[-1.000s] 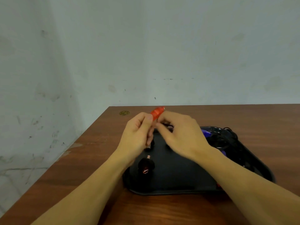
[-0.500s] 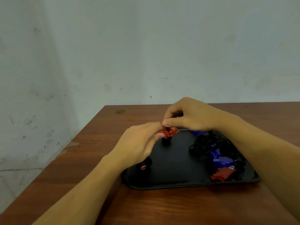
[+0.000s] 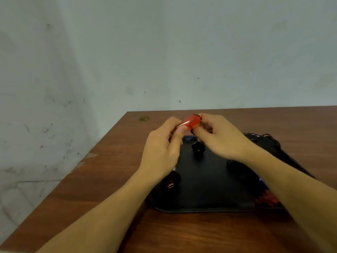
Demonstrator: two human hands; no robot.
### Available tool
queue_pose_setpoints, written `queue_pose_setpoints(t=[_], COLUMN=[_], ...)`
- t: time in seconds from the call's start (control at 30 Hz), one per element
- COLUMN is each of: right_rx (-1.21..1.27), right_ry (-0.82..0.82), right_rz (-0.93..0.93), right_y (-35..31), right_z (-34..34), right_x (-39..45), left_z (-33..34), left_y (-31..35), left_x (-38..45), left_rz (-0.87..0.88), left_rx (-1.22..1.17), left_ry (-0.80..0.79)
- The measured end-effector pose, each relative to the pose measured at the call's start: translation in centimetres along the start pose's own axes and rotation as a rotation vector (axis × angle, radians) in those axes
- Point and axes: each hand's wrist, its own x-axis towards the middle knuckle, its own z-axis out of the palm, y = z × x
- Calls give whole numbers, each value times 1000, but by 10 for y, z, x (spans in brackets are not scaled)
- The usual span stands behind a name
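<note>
A translucent red plastic piece [image 3: 190, 122] with a metal ring at its right end is held above the far edge of a black tray [image 3: 200, 207]. My left hand [image 3: 164, 148] pinches its left end between thumb and fingers. My right hand [image 3: 217, 137] grips its right end with curled fingers. On the tray below lie a small black knob-shaped part [image 3: 197, 149] and a black part with a red tip [image 3: 172, 180].
The tray sits on a brown wooden table [image 3: 113, 172] against a pale wall. At the tray's right end, partly behind my right forearm, lies a heap of black, blue and red parts [image 3: 268, 199]. A small brass disc [image 3: 144, 118] is set in the table's far left corner.
Both hands have risen from the tray's surface with the red piece, which now points up and right between them. The view has shifted slightly.
</note>
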Motion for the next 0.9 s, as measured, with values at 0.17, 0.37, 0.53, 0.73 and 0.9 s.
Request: queue_pose_setpoints(t=[0.17,0.37,0.53,0.73,0.9], right_rx=[-418,-667,-382,51,270], right_ry=[-151,-360,-323,-286,-273], right_rz=[7,-88,-64,13,126], right_y=[-14,-45,-43,-26,-16], right_z=[-4,-22,-42,-50,-46], right_x=[-8,-13,0,4,5], left_z=[-4,-1,-3,-3,-2], left_y=[-11,-5,-1,2,4], left_x=[0,-5,-6,-4,-5], left_rz=[4,153,293,296,270], left_rx=[282,541,488,246,158], left_ry=[-24,-120,-161,-153,-114])
